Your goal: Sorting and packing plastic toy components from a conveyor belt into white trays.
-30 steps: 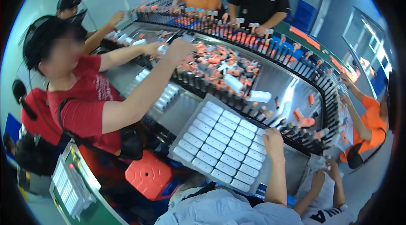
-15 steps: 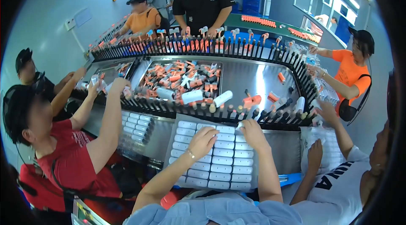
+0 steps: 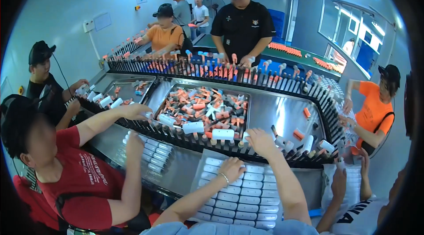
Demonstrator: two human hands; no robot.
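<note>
Though cluttered, a worktable [image 3: 183,166] under white cases [image 3: 245,191], amid pale walls [image 3: 66,25].

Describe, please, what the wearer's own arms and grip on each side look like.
Both forearms are bare, below pale-blue clothing. The left grip wears no glove, with a thin, light bracelet at the wrist; the right grip is gloveless, its wrist unadorned.

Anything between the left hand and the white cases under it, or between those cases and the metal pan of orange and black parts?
Nothing visible stands between the left hand and those white cases. The near row of dark upright pegs runs between the cases and the metal pan, with the right hand at that row.
</note>
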